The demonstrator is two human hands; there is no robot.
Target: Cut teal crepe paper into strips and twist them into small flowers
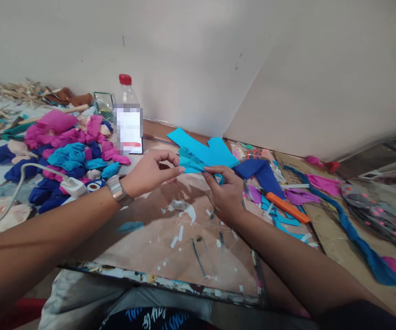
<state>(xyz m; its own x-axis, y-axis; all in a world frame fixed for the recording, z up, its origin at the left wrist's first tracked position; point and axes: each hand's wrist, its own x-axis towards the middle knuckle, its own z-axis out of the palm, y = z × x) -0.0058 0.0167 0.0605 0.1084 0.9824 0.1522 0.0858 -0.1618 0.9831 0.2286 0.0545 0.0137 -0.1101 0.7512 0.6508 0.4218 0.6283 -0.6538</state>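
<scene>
Both hands meet over the middle of the board at a gathered piece of turquoise crepe paper (191,161). My left hand (155,172), with a metal watch (119,190) on its wrist, pinches the paper's left edge between thumb and fingers. My right hand (227,190) grips the lower right part, its fingers curled and thumb pressed on the folds. Right behind the held piece lie flat turquoise paper strips (203,149). A dark blue paper strip (261,174) is folded just beyond my right hand.
At left are a heap of pink, blue and turquoise paper flowers (69,156), a white charger (74,187) and its cable. A lit phone (129,130) leans against a red-capped bottle (125,91). An orange cutter (287,207) lies among scraps at right. The board (143,250) has a worn edge.
</scene>
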